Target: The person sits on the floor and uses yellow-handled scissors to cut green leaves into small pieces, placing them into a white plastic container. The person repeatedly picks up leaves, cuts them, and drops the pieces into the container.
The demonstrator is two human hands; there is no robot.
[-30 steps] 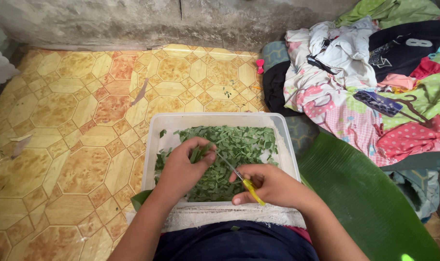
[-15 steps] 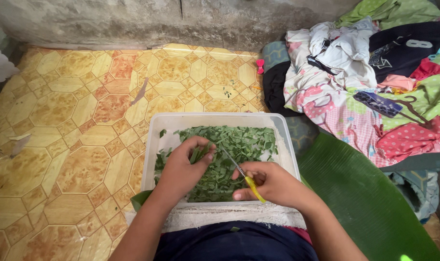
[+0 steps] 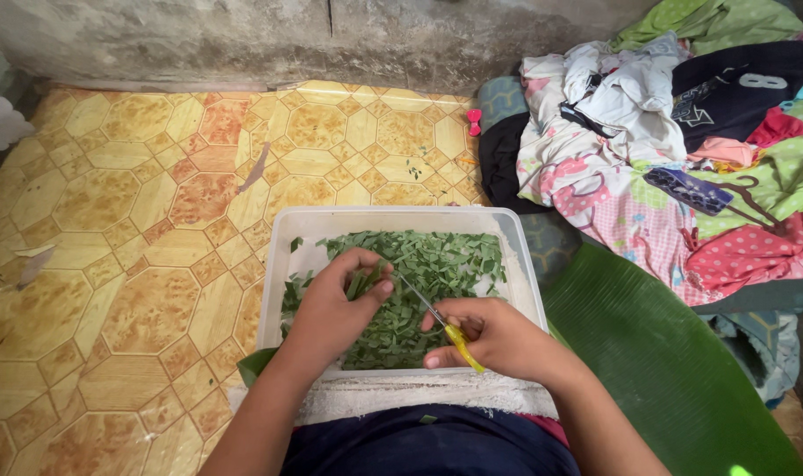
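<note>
1. A white plastic tub (image 3: 516,256) rests on the person's lap, over a white towel (image 3: 401,398), above a floor of yellow and orange patterned vinyl (image 3: 128,256).
2. The tub is partly filled with cut green leaf pieces (image 3: 436,264), heaped mostly at its centre and right.
3. The left hand (image 3: 335,304) hovers over the tub, its fingers (image 3: 379,289) clamped on a small bundle of leaf strips (image 3: 362,282).
4. The right hand (image 3: 494,339) sits at the tub's near edge, fingers closed around the yellow handles of small scissors (image 3: 436,317).
5. The scissor blades point up and left toward the bundle, their tips just beside it.
6. A large green banana leaf (image 3: 675,370) lies to the right of the tub.
7. A pile of mixed clothes (image 3: 683,150) sits beyond it, against a grey wall (image 3: 242,35).
</note>
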